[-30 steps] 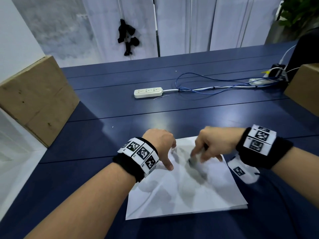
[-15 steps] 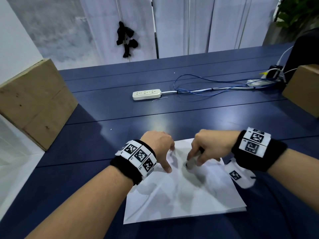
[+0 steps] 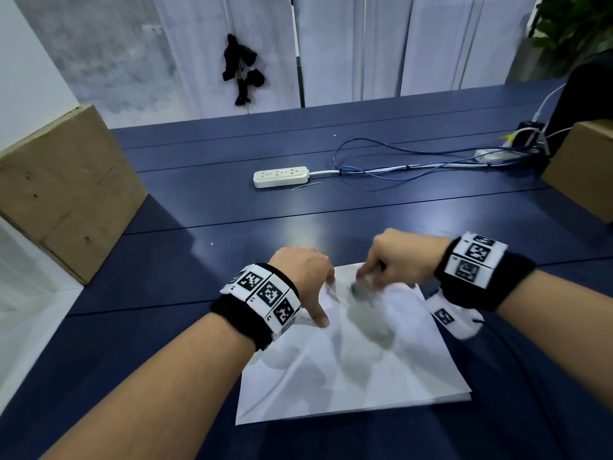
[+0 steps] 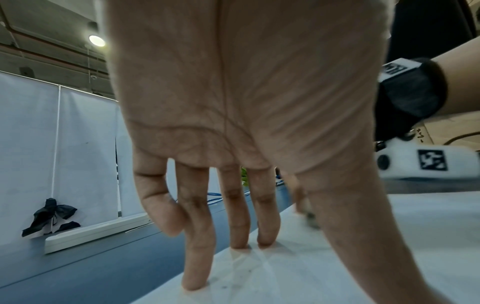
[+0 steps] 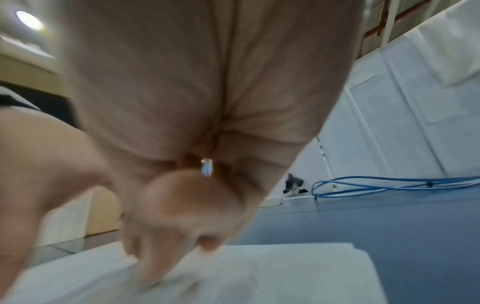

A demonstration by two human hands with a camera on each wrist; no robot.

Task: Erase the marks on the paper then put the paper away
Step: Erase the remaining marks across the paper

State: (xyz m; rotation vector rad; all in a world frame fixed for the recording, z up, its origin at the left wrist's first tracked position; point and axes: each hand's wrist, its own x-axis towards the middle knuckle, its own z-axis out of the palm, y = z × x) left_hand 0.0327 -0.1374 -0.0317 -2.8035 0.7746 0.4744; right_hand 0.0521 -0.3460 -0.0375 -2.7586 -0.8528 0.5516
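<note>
My right hand [image 3: 394,257]: grip curled tight round a small grey eraser [image 3: 360,287], its tip down on the far part of the paper [image 3: 381,370]. My left hand [image 3: 303,277]: fingers straight, grip holding nothing, fingertips [image 4: 240,239] pressing the paper's left edge flat. Paper: white sheet, creased, lying on the near part of the dark blue worktop [image 3: 199,280], power strip [image 3: 281,175] well beyond.

Bright overhead ceiling lamp [image 4: 96,40], table [image 3: 298,220] glare, motion-blurred right wrist view, wide-angle bending.
</note>
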